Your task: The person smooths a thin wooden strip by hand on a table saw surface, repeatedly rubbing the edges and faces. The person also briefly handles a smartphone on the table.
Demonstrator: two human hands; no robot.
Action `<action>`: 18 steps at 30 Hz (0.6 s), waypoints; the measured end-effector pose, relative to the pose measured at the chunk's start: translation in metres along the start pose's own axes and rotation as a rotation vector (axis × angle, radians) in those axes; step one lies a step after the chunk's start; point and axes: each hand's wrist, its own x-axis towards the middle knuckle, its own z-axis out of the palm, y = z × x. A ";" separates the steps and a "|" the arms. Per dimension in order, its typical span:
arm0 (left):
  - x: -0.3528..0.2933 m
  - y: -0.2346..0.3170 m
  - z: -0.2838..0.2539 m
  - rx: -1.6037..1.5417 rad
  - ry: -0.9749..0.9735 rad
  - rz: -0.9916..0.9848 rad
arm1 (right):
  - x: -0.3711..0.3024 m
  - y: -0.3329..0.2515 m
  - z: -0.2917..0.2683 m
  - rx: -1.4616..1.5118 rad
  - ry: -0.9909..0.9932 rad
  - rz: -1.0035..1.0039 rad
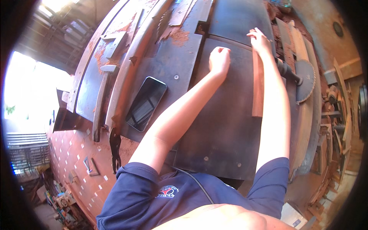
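Pressing wood strip [258, 86] w/ R hand [260, 40] fingers flat; L hand [219, 59] fisted on saw table [218, 126]. Strip not yet at blade [306, 80].

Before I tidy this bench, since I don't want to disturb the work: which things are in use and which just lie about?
In use:
left hand, fist on the metal table
right hand, on the wooden strip

Lying about:
phone
hammer
pliers
circular saw blade
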 end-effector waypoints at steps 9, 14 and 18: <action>-0.008 0.004 0.008 0.346 0.036 0.017 | 0.069 0.024 0.016 -0.042 -0.016 0.064; -0.007 0.003 0.008 0.356 0.012 0.022 | 0.127 0.048 0.035 -0.155 -0.017 0.088; -0.009 0.012 0.010 0.349 -0.078 -0.033 | 0.167 0.083 0.048 -0.220 0.049 0.074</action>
